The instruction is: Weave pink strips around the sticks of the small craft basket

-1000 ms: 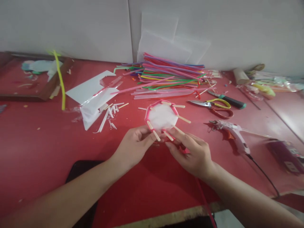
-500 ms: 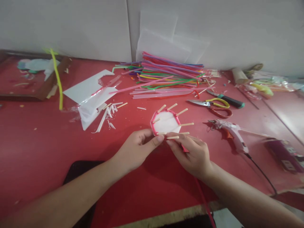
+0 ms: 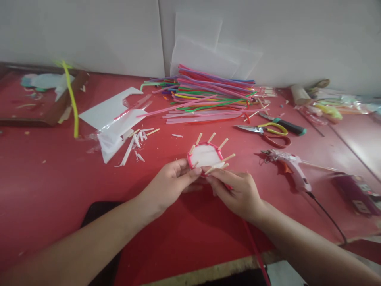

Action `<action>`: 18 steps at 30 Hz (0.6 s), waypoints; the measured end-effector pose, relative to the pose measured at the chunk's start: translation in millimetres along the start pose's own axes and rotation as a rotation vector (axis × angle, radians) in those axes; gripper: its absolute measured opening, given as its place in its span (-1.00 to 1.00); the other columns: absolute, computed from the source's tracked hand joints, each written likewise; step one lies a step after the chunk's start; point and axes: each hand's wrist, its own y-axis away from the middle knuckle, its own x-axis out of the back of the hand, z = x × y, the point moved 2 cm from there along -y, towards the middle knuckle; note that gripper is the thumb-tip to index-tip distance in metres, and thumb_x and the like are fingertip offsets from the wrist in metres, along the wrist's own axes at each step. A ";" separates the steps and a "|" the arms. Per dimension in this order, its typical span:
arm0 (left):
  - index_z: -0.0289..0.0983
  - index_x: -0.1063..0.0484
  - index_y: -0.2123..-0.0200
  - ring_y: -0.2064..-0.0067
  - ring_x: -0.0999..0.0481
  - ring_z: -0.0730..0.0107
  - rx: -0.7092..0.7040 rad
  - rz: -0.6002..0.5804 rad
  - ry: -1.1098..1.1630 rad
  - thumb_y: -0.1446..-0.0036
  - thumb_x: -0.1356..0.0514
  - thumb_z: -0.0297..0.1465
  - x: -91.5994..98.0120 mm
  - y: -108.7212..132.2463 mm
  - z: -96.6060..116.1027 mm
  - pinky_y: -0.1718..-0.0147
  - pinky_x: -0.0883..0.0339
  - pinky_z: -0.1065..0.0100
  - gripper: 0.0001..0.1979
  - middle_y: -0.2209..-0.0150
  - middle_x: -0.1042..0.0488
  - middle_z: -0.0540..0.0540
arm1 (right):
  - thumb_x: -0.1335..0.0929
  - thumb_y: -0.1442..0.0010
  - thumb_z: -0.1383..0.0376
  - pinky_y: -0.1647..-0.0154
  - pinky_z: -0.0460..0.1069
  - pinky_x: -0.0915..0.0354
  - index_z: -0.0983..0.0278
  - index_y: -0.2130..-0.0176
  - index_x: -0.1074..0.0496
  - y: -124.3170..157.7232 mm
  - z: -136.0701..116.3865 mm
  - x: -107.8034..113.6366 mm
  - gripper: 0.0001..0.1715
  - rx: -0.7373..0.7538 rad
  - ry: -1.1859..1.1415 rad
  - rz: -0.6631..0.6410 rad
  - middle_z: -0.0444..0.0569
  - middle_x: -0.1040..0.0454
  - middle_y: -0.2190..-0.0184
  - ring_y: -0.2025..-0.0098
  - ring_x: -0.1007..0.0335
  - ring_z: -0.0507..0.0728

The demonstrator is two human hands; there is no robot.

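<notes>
A small white many-sided base (image 3: 205, 155) is held above the red table, with several wooden sticks (image 3: 223, 143) standing around its rim. A pink pipe cleaner (image 3: 188, 159) winds along that rim between the sticks. My left hand (image 3: 175, 178) is closed on the base's near left edge, thumb on top. With fingers pinched at the near right edge, my right hand (image 3: 238, 190) grips the pipe cleaner by a stick; its fingertips are partly hidden. A long pink length (image 3: 253, 242) hangs from under my right hand over the table's front edge.
Bundled coloured pipe cleaners (image 3: 208, 91) lie at the back. To the right are scissors (image 3: 264, 130), a cutter (image 3: 288, 125) and a pink glue gun (image 3: 290, 167) with a cord. Cut white card (image 3: 111, 113) and scraps lie left, near a brown tray (image 3: 44, 119). A dark flat object (image 3: 101, 214) sits under my left forearm.
The base has turned and tilted in my hands, so the sticks now stand more upright. My right hand has shifted slightly left.
</notes>
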 end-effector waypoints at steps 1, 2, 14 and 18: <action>-0.25 -0.55 0.09 0.11 -0.60 0.28 -0.001 -0.002 0.007 -0.14 -0.32 -0.28 0.0 -0.4 -0.2 0.11 -0.49 0.29 -0.72 0.08 -0.62 -0.14 | -0.29 -0.30 0.42 0.48 -0.13 -0.36 0.30 0.15 -0.51 0.5 0.3 -0.4 -0.79 0.010 0.017 -0.001 -0.13 -0.54 0.54 0.56 -0.43 -0.02; -0.26 -0.56 0.11 0.12 -0.60 0.29 -0.002 -0.002 0.015 -0.14 -0.32 -0.28 -0.1 -0.9 -0.3 0.10 -0.48 0.29 -0.73 0.10 -0.63 -0.14 | -0.29 -0.29 0.43 0.47 -0.11 -0.38 0.30 0.14 -0.51 1.0 0.3 -0.6 -0.79 0.031 0.042 -0.001 -0.11 -0.56 0.52 0.55 -0.44 -0.01; -0.24 -0.55 0.33 0.26 -0.56 0.43 -0.219 0.174 -0.054 -0.05 -0.38 -0.36 3.2 -2.5 3.2 0.13 -0.44 0.39 -0.89 0.33 -0.61 0.00 | -0.42 -0.13 0.42 0.46 -0.09 -0.41 0.18 0.19 -0.32 7.7 4.4 5.8 -0.73 -0.239 -0.194 0.354 -0.16 -0.46 0.39 0.44 -0.46 0.01; -0.24 -0.53 0.32 0.30 -0.53 0.43 -0.224 0.182 -0.147 -0.05 -0.37 -0.35 2.6 0.2 5.0 0.19 -0.43 0.40 -0.87 0.35 -0.60 -0.01 | -0.31 -0.16 0.45 0.37 0.02 -0.45 0.18 0.07 -0.27 7.0 6.1 4.8 -0.66 -0.192 -0.425 0.336 -0.07 -0.40 0.25 0.29 -0.45 0.07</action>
